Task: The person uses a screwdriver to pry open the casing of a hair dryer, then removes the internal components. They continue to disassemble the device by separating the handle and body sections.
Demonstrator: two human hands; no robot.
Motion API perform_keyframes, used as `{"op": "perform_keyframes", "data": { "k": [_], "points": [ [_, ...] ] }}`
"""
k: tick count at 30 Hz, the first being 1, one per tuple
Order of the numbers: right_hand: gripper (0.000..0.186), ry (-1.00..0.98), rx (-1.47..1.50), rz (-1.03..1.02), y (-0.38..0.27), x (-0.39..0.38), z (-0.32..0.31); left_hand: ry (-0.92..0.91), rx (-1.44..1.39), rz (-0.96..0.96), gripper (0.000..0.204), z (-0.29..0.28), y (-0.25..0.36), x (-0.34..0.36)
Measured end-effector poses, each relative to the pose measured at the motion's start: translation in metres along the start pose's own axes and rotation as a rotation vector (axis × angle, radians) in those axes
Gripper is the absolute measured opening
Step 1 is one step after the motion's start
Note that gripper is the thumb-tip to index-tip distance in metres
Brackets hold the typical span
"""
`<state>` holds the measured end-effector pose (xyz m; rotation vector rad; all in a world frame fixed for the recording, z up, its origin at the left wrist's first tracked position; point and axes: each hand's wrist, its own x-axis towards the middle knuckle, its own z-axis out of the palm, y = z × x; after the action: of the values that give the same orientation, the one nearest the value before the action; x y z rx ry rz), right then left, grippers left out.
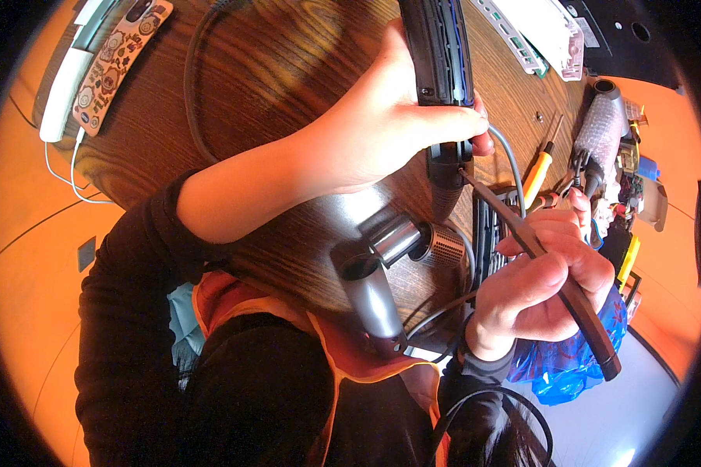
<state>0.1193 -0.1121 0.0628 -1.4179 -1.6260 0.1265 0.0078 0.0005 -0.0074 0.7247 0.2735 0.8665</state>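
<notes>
Fingers of the right hand point(553, 265) are gripping a long dark tool point(575, 303), bunched closely around its shaft, while its thick end is sticking out toward the lower right and its thin tip is meeting, or nearly meeting, the lower end of a black device point(436, 62). To the left of that hand, a grey tube point(374, 300) is resting near the edge of the table point(265, 47), with a shiny cylinder point(395, 240) and a perforated cylinder point(446, 245) lying just beyond it. Farther up, the left hand point(382, 117) is clasping the device above the table, thumb lying across it and fingertips showing at its right edge. Trouble would likely be starting at the tip: too much push, or a poor angle, could be sending it skidding into the casing or toward the left hand. A loose left grip could be letting the device twist under load. To the right, a cable point(509, 156) is running beside a yellow screwdriver point(537, 179); a metal bit point(539, 117), perhaps a screw, is lying loose, and a knock could be rolling it away. Farther off, a phone point(125, 66) is lying at the left.
</notes>
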Motion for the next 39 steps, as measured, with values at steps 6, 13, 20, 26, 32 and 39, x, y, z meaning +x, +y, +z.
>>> {"op": "perform_keyframes", "data": {
  "k": [6, 13, 20, 26, 32, 39],
  "points": [
    [0.025, 0.196, 0.002, -0.122, 0.004, -0.006, 0.007, -0.019, 0.026, -0.012, 0.050, -0.001, 0.001, 0.000],
    [0.035, 0.125, -0.096, -0.285, 0.013, -0.010, -0.004, -0.017, 0.007, 0.007, 0.045, 0.000, 0.002, -0.003],
    [0.028, 0.138, 0.109, 0.040, 0.017, -0.022, 0.019, -0.041, -0.002, -0.030, 0.043, 0.003, 0.009, -0.001],
    [0.031, 0.030, 0.414, 0.258, 0.017, -0.022, 0.034, -0.201, 0.040, 0.023, 0.046, -0.002, 0.016, 0.005],
    [0.036, 0.037, 0.449, 0.349, 0.012, -0.017, 0.036, -0.227, 0.030, 0.035, 0.049, -0.002, 0.016, 0.006],
    [0.040, 0.044, 0.639, 0.463, 0.017, -0.010, 0.035, -0.129, 0.228, 0.102, 0.028, 0.000, 0.010, 0.009]
  ]
}}
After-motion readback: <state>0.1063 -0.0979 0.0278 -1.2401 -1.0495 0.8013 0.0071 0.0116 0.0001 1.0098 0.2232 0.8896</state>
